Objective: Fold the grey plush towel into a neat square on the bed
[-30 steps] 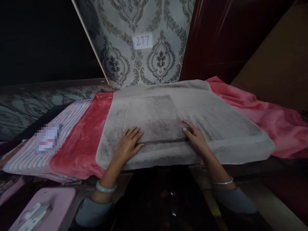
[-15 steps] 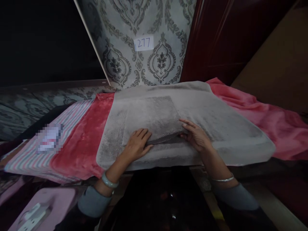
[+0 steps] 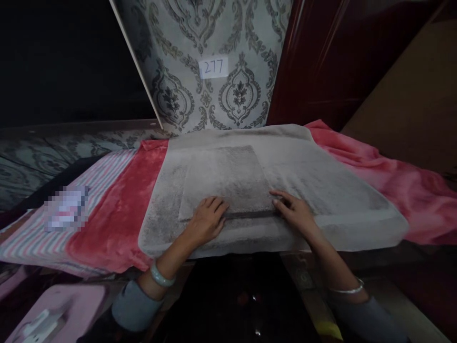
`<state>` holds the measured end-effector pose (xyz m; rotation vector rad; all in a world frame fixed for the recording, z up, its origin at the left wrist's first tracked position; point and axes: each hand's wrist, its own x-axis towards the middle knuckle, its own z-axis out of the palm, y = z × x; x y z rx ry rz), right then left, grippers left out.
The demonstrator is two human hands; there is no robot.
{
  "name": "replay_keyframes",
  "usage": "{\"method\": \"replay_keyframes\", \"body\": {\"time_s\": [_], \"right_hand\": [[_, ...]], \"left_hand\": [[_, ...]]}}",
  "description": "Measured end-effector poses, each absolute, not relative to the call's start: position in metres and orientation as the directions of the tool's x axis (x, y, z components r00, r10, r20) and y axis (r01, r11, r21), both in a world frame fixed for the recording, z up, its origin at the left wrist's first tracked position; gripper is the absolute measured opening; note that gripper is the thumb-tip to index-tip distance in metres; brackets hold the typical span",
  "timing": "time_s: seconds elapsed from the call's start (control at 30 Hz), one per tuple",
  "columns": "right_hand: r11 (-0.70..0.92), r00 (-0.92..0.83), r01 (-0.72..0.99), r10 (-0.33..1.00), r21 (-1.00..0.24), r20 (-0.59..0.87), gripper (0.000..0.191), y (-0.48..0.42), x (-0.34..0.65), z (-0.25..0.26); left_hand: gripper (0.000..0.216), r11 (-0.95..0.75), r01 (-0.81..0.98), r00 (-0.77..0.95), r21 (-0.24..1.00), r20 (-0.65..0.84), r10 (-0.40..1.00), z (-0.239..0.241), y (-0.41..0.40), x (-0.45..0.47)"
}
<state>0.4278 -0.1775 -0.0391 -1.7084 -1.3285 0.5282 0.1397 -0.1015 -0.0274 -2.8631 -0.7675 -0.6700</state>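
A folded grey towel [image 3: 232,178] lies as a flat rectangle on a larger spread of pale grey plush cloth [image 3: 321,195]. My left hand [image 3: 209,219] rests palm down on the towel's near edge, left of its middle, fingers laid out and holding nothing. By the near right corner is my right hand [image 3: 294,212], its index finger stretched along the towel's right edge and its thumb apart from it. The right hand's lower fingers are partly hidden underneath. The towel's layers show along its front edge.
Red cloth [image 3: 117,205] and a striped cloth [image 3: 32,238] lie on the left, bearing a blurred-out item [image 3: 67,209]. Pink fabric [image 3: 403,190] bunches at the right. A dark screen [image 3: 71,62] stands back left. A power strip [image 3: 44,326] sits on a pink stool [image 3: 82,297].
The towel's near right corner, lifted in my right hand before, now lies flat. My right hand has loosened and moved slightly right and nearer. My left hand has shifted only slightly.
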Motion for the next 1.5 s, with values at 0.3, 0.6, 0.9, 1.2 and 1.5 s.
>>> {"method": "replay_keyframes", "body": {"time_s": [0.3,0.6,0.9,1.2,1.5], "right_hand": [[0.301,-0.064,0.874,0.848,-0.381,0.526,0.048,-0.148,0.380,-0.025],[0.334,-0.199,0.903,0.883,-0.269,0.426,0.060,-0.153,0.381,-0.062],[0.396,-0.178,0.850,0.838,-0.349,0.516,0.043,-0.152,0.388,-0.066],[0.367,-0.105,0.832,0.841,-0.417,0.531,0.038,-0.149,0.384,-0.062],[0.474,-0.102,0.738,0.781,-0.480,0.616,0.036,-0.154,0.388,-0.068]], "left_hand": [[0.049,-0.744,0.663,0.654,0.082,0.419,0.629,-0.021,-0.089,0.156],[0.059,-0.795,0.597,0.714,0.111,0.380,0.589,-0.042,-0.089,0.143],[0.022,-0.851,0.500,0.598,0.160,0.647,0.473,-0.046,-0.093,0.141],[0.024,-0.882,0.469,0.637,0.042,0.676,0.371,-0.046,-0.097,0.139],[0.018,-0.839,0.543,0.716,-0.040,0.545,0.437,-0.040,-0.103,0.144]]}}
